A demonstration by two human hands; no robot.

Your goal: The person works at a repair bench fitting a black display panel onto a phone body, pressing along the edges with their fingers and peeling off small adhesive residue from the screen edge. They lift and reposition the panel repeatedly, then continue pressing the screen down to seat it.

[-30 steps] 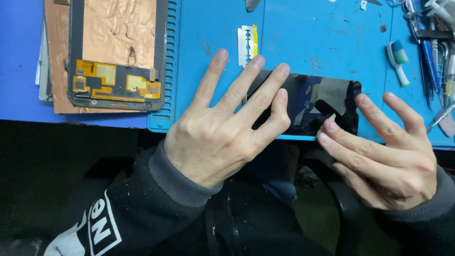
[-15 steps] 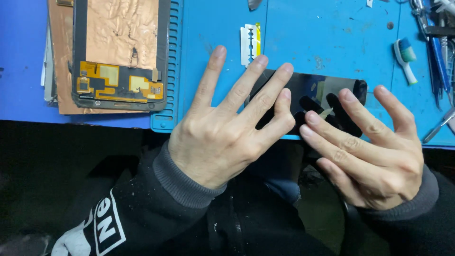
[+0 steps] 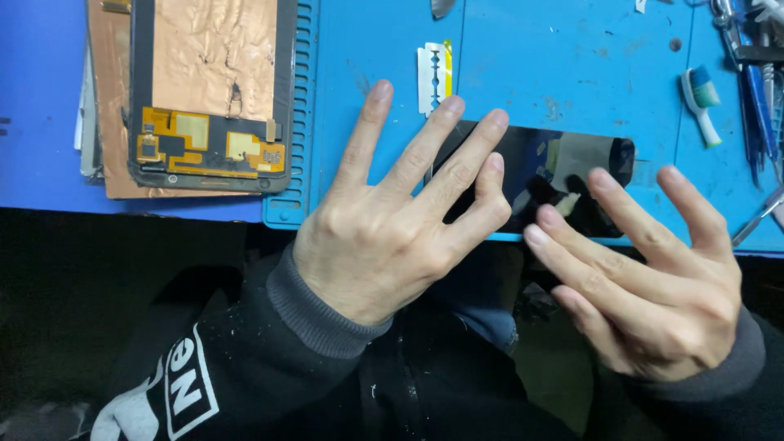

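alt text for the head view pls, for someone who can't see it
Left hand lies spread on a black glass panel on a blue mat; right hand touches its near edge. A razor blade lies behind.

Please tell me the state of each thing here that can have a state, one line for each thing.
black glass screen panel: flat on the mat, glossy face up.
left hand: open, fingers spread over the panel.
right hand: open, fingertips at the panel's near edge.
disassembled display assembly: back side up, copper foil exposed.
razor blade: lying flat, untouched.
small brush: lying flat.
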